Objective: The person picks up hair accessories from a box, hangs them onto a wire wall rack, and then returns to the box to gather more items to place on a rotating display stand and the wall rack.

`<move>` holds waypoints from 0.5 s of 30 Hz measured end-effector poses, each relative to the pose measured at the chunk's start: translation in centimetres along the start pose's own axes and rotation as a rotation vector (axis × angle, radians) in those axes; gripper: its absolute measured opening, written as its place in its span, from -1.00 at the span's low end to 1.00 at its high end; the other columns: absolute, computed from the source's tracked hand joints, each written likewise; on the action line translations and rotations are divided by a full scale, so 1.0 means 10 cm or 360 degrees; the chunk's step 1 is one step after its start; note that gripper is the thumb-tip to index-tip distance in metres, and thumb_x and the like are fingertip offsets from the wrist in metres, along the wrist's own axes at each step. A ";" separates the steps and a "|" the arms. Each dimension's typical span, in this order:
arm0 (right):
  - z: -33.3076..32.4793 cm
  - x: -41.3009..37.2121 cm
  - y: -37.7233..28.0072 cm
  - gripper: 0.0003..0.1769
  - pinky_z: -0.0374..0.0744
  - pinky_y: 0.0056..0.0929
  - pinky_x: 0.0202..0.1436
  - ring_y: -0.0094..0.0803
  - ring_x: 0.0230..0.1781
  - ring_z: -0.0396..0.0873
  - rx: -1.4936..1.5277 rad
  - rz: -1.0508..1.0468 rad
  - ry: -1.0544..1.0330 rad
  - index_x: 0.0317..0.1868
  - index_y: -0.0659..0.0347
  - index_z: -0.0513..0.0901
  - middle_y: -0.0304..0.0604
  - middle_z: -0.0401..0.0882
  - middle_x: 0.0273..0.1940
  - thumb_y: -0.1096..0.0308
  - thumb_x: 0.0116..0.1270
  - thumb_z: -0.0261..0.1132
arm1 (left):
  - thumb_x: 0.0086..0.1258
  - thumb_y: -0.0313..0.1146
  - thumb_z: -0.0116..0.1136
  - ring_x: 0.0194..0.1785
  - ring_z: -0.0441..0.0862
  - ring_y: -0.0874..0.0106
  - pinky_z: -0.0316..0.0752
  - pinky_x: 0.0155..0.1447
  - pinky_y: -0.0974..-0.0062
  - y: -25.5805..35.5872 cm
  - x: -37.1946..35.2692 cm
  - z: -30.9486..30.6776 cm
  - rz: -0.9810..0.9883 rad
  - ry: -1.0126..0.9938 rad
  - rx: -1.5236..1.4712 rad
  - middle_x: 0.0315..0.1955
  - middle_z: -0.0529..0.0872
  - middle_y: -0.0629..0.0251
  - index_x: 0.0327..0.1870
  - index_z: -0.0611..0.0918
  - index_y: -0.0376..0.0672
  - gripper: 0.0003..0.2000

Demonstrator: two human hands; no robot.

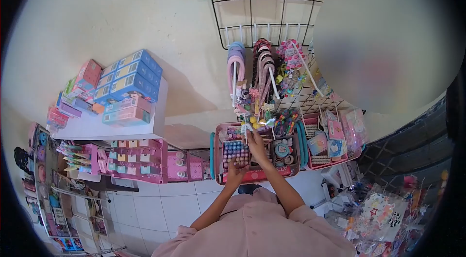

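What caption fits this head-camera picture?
Left hand and right hand reach into a pink tray of small accessories below hanging headbands.

Card of multicoloured beads point(235, 151), lying flat, in pink tray point(253, 176)

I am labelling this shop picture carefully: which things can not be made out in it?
- Head view, right hand: too small to tell whether it holds anything.
- Left hand: covers part of the pink tray; what lies beneath is hidden.
- Upper right: blurred patch hides all.
- Blue boxes: print too small.
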State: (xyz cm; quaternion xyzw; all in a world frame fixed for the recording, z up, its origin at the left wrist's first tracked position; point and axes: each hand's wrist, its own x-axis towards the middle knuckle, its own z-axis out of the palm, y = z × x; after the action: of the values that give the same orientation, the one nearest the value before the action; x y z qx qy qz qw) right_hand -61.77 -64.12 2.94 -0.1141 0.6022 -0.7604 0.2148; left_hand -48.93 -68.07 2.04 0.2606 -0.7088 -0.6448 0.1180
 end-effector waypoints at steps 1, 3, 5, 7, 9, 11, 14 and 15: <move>-0.04 0.16 0.13 -0.66 0.36 -0.61 -0.44 -0.56 -0.49 0.40 -0.0259 -0.0118 -0.0009 -0.03 0.23 0.31 -0.24 0.46 -0.42 0.26 0.23 -0.03 | 0.04 -0.42 0.09 -0.12 0.38 0.40 0.34 -0.12 0.55 0.02 0.00 -0.02 -0.0049 -0.0005 -0.0065 -0.08 0.29 0.07 0.05 0.16 -0.39 -0.45; -0.12 0.33 0.11 -0.64 0.40 -0.55 -0.37 -0.49 -0.43 0.44 -0.0526 -0.0231 0.0007 -0.01 0.23 0.29 -0.17 0.49 -0.37 0.24 0.21 -0.01 | 0.05 -0.44 0.09 -0.14 0.39 0.42 0.33 -0.11 0.55 -0.05 0.00 -0.06 -0.0102 -0.0032 -0.0132 -0.02 0.26 0.08 0.06 0.15 -0.36 -0.45; -0.15 0.40 0.00 -0.56 0.41 -0.46 -0.22 -0.39 -0.27 0.45 -0.0902 0.0123 -0.0071 0.00 0.26 0.27 -0.06 0.46 -0.22 0.19 0.17 0.05 | 0.06 -0.46 0.05 -0.16 0.41 0.41 0.34 -0.13 0.55 -0.27 0.04 -0.11 0.0017 -0.0053 0.0159 -0.02 0.25 0.07 0.07 0.12 -0.37 -0.45; -0.25 0.34 0.19 -0.53 0.41 -0.47 -0.22 -0.40 -0.22 0.43 -0.0803 -0.0038 0.0090 0.00 0.27 0.27 -0.05 0.44 -0.19 0.17 0.15 0.07 | 0.02 -0.42 0.10 -0.12 0.38 0.36 0.33 -0.10 0.53 -0.14 -0.02 -0.06 -0.0046 -0.0083 0.0065 -0.05 0.25 0.04 0.05 0.15 -0.39 -0.43; -0.39 0.03 -0.02 -0.50 0.37 -0.54 -0.19 -0.32 -0.18 0.45 -0.0858 -0.0148 0.0309 -0.24 0.35 0.42 -0.01 0.44 -0.18 0.00 0.11 0.06 | -0.01 -0.37 0.16 -0.08 0.35 0.33 0.32 -0.08 0.52 -0.28 -0.01 -0.01 -0.0037 -0.0103 -0.0005 -0.10 0.27 0.02 -0.01 0.22 -0.40 -0.45; -0.68 -0.38 -0.02 -0.52 0.37 -0.53 -0.18 -0.36 -0.19 0.45 -0.0570 -0.0066 0.0254 -0.23 0.35 0.42 -0.05 0.46 -0.19 0.03 0.10 0.08 | -0.02 -0.37 0.16 -0.09 0.35 0.34 0.31 -0.07 0.51 -0.80 0.10 0.11 0.0054 -0.0255 0.0047 -0.10 0.28 0.03 -0.01 0.22 -0.40 -0.44; -1.36 -1.33 0.08 -0.60 0.34 -0.60 -0.14 -0.53 -0.21 0.40 -0.0411 0.0218 0.0030 -0.14 0.29 0.42 -0.18 0.46 -0.23 0.17 0.11 0.13 | -0.03 -0.38 0.17 -0.11 0.36 0.33 0.25 -0.02 0.46 -0.17 -0.24 0.40 0.0311 -0.0527 0.0271 -0.11 0.32 0.04 0.00 0.22 -0.39 -0.44; -1.58 -1.73 0.26 -0.65 0.33 -0.60 -0.14 -0.52 -0.23 0.39 -0.0404 0.0338 0.0209 -0.22 0.31 0.46 -0.18 0.46 -0.26 0.20 0.09 0.15 | -0.03 -0.38 0.16 -0.11 0.36 0.32 0.26 -0.03 0.46 -0.04 -0.36 0.52 0.0093 -0.0669 0.0191 -0.11 0.33 0.05 0.00 0.22 -0.38 -0.44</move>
State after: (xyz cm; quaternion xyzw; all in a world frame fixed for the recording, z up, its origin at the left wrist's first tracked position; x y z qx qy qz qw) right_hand -52.85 -42.87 -2.01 -0.0261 0.7149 -0.6570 0.2379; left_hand -48.49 -61.74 1.55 0.1063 -0.7621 -0.6380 -0.0294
